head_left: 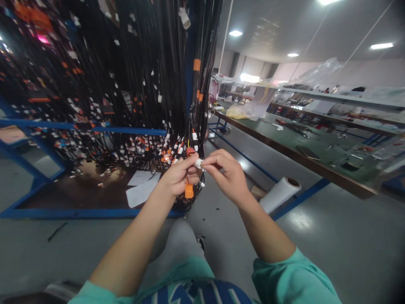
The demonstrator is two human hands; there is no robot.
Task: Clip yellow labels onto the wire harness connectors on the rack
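Connector [199,163], white, up in front of the torso, between both hands, near the rack. Left hand [181,175] clamped on its left end, thumb on top. Right hand [228,174] fingertips pinched together at its right end. Orange connector [189,191] hangs just below left fingers; red connector [190,151] just above. Beyond: black cables [171,63] on blue rack [126,130], white papers [144,190] on its base. Right: film roll [280,195] beside green-topped workbench [268,131].
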